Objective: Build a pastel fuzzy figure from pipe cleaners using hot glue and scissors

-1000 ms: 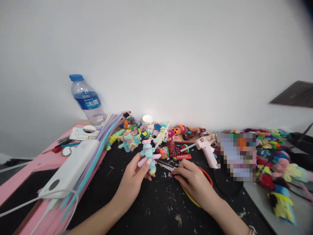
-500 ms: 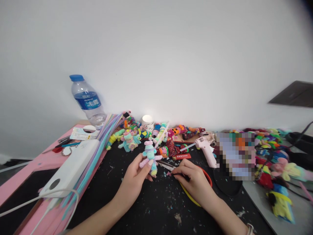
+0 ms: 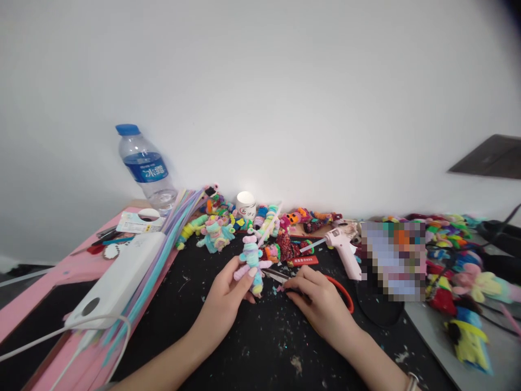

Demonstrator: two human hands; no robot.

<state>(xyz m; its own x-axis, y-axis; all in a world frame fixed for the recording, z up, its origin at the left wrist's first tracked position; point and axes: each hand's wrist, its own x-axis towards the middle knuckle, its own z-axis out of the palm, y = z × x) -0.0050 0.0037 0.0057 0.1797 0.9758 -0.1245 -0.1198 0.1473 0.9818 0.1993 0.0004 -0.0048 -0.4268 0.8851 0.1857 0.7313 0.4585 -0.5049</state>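
Note:
My left hand [image 3: 230, 285] is closed around a fuzzy pastel doll [image 3: 251, 255] of pink, blue and yellow, thumb pressed on its front. The doll stands upright above the black work surface, its lower end beside my fingers. To its right, my right hand [image 3: 315, 293] is closed over a pair of scissors [image 3: 277, 276]. The narrow blades point left at the doll's lower side without clearly touching it. An orange-red handle loop [image 3: 344, 293] shows past the back of my hand; the rest of the handles is hidden.
A pale pink glue gun [image 3: 345, 252] and a red box cutter blade case-like strip [image 3: 303, 261] lie behind my right hand. Fuzzy dolls [image 3: 215, 233] and a paper cup [image 3: 246, 205] line the wall. At left are a water bottle [image 3: 146, 168], pastel stems [image 3: 163, 271] and a white power strip-like box [image 3: 116, 279].
The doll and my left hand have shifted slightly right. My right hand has turned a little on the scissors, and the yellow handle part that showed below it is now hidden.

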